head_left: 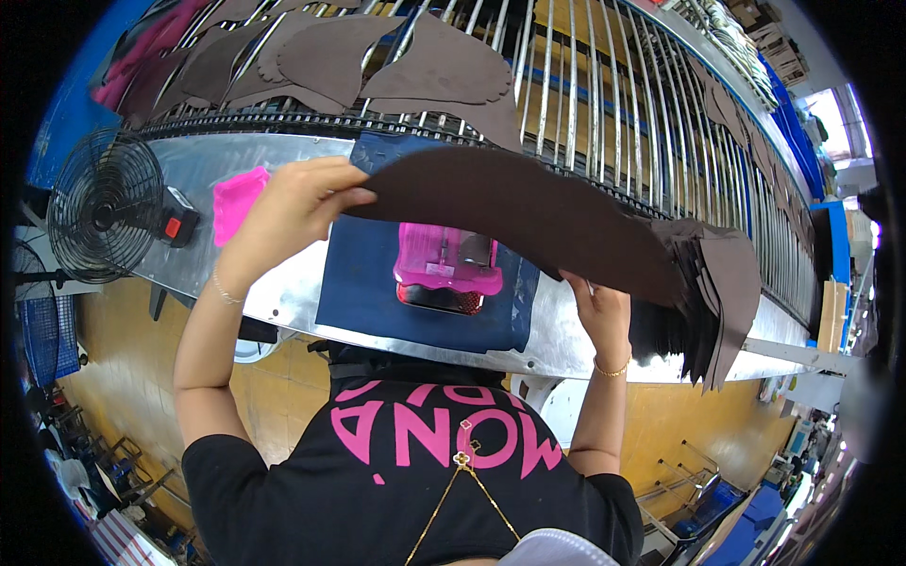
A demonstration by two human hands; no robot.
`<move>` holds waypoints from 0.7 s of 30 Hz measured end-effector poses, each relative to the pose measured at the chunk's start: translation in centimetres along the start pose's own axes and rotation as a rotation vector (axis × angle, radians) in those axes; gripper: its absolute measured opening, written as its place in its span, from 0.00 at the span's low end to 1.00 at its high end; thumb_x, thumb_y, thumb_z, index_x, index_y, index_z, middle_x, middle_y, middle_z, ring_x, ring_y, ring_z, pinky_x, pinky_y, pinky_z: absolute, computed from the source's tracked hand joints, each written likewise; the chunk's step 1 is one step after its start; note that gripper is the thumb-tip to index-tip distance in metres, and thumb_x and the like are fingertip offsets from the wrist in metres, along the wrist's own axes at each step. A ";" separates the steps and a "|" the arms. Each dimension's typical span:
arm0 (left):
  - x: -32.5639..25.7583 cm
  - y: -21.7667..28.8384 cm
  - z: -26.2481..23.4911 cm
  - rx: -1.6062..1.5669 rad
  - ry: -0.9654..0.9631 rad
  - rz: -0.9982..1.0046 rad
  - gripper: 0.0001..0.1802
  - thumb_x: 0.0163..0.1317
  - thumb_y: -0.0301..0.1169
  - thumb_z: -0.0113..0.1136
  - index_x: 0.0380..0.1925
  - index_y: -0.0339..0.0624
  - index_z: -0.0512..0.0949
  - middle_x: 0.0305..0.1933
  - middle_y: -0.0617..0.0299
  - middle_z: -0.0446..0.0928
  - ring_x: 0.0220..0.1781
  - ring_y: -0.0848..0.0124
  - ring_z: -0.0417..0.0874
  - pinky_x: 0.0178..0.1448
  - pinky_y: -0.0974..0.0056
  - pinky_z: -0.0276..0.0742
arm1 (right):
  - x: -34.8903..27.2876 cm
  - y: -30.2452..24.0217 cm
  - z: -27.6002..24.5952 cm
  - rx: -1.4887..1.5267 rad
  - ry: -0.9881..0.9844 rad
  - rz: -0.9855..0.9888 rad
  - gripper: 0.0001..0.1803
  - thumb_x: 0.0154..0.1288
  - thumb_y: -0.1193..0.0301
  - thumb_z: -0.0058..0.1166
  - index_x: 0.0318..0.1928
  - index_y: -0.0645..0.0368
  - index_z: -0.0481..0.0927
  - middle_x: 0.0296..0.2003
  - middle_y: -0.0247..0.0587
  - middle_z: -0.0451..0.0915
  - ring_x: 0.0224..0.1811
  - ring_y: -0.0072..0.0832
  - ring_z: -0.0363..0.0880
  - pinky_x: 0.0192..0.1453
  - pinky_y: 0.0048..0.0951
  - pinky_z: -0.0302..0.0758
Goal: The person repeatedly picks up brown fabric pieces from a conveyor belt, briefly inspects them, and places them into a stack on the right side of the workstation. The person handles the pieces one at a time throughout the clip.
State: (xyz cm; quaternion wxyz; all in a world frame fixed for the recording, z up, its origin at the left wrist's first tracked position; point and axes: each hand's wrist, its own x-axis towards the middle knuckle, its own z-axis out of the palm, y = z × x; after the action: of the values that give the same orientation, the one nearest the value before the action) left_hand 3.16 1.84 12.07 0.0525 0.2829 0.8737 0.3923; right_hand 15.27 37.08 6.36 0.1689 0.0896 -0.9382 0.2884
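Note:
A long, curved dark brown sheet piece [510,203] is stretched between my two hands above the bench. My left hand [307,203] pinches its left end between thumb and fingers. Its lower edge, toward the right, is gripped by my right hand [602,316], whose fingers partly go out of sight at the sheet. Below the sheet, a bright pink plastic holder [448,269] with a dark part inside stands on a dark blue mat [377,292]; the sheet covers its far side. Just beyond my right hand, a fanned stack of similar brown pieces [731,283] hangs over the bench's near edge.
A rack of metal rods [595,113] runs behind the bench, with scallop-edged brown pieces [439,71] lying on it. On the left stand a black fan [106,203] and a pink dish [238,200]. The metal bench [293,302] shows around the mat.

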 end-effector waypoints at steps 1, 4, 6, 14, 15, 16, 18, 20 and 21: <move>0.9 0.3 0.9 0.079 0.007 0.145 0.04 0.56 0.22 0.60 0.32 0.34 0.77 0.25 0.58 0.72 0.22 0.66 0.77 0.24 0.66 0.71 | -1.3 0.5 -0.2 -0.010 0.024 0.063 0.07 0.52 0.78 0.62 0.35 0.58 0.84 0.25 0.42 0.79 0.27 0.36 0.76 0.35 0.29 0.73; 2.5 2.1 3.1 0.088 -0.048 0.327 0.05 0.53 0.23 0.62 0.31 0.37 0.79 0.26 0.57 0.71 0.27 0.61 0.77 0.29 0.64 0.73 | -4.7 2.0 -1.8 0.107 0.092 0.254 0.06 0.55 0.79 0.60 0.35 0.60 0.83 0.30 0.40 0.81 0.32 0.31 0.78 0.38 0.28 0.74; 3.6 3.1 4.4 0.062 -0.101 0.383 0.06 0.51 0.25 0.63 0.31 0.39 0.80 0.28 0.58 0.71 0.28 0.59 0.78 0.30 0.62 0.73 | -6.6 2.9 -4.6 0.185 0.082 0.338 0.08 0.56 0.82 0.57 0.37 0.63 0.82 0.33 0.38 0.83 0.35 0.28 0.80 0.39 0.28 0.74; 12.4 9.8 8.7 -0.176 -0.155 0.703 0.23 0.49 0.42 0.72 0.24 0.39 0.69 0.25 0.61 0.66 0.21 0.71 0.70 0.27 0.66 0.67 | -9.1 0.4 -17.0 -0.063 0.523 0.479 0.08 0.65 0.74 0.56 0.42 0.66 0.80 0.29 0.26 0.75 0.31 0.14 0.68 0.37 0.14 0.65; 14.0 11.2 7.5 -0.260 -0.067 0.722 0.27 0.49 0.46 0.73 0.19 0.39 0.65 0.18 0.65 0.59 0.20 0.77 0.66 0.23 0.69 0.62 | -8.2 0.2 -17.5 -0.108 0.518 0.491 0.09 0.66 0.73 0.55 0.42 0.66 0.80 0.27 0.25 0.75 0.29 0.14 0.67 0.36 0.14 0.64; 15.2 12.9 6.0 -0.190 -0.010 0.706 0.24 0.52 0.46 0.71 0.20 0.39 0.69 0.15 0.69 0.59 0.18 0.80 0.64 0.21 0.71 0.59 | -7.0 -0.3 -17.8 -0.084 0.510 0.507 0.09 0.66 0.72 0.55 0.43 0.66 0.80 0.29 0.27 0.76 0.31 0.14 0.69 0.38 0.14 0.65; 17.3 15.3 3.8 -0.236 -0.267 0.444 0.17 0.60 0.40 0.64 0.41 0.39 0.79 0.21 0.65 0.73 0.15 0.83 0.70 0.20 0.74 0.63 | -4.6 -0.7 -17.6 -0.044 0.493 0.541 0.11 0.66 0.70 0.57 0.44 0.65 0.80 0.32 0.30 0.78 0.34 0.14 0.71 0.41 0.15 0.68; 18.6 16.4 0.6 -0.364 -0.372 0.240 0.13 0.60 0.33 0.58 0.42 0.39 0.79 0.32 0.56 0.75 0.39 0.66 0.74 0.42 0.63 0.69 | -3.0 0.9 -17.9 0.044 0.535 0.505 0.14 0.67 0.69 0.55 0.48 0.65 0.78 0.33 0.33 0.79 0.36 0.16 0.74 0.43 0.17 0.69; 19.1 16.6 0.1 -0.452 -0.347 0.105 0.11 0.60 0.30 0.56 0.40 0.39 0.80 0.35 0.53 0.75 0.46 0.60 0.76 0.49 0.59 0.71 | -3.1 1.7 -18.2 0.085 0.558 0.489 0.15 0.67 0.68 0.55 0.50 0.64 0.78 0.34 0.35 0.80 0.37 0.18 0.75 0.44 0.18 0.70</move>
State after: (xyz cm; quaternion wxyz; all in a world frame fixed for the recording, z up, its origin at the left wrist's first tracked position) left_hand -5.23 20.95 26.39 0.2427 0.3720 0.7261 0.5250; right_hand 22.49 49.08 18.45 0.3405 -0.2123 -0.8370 0.3721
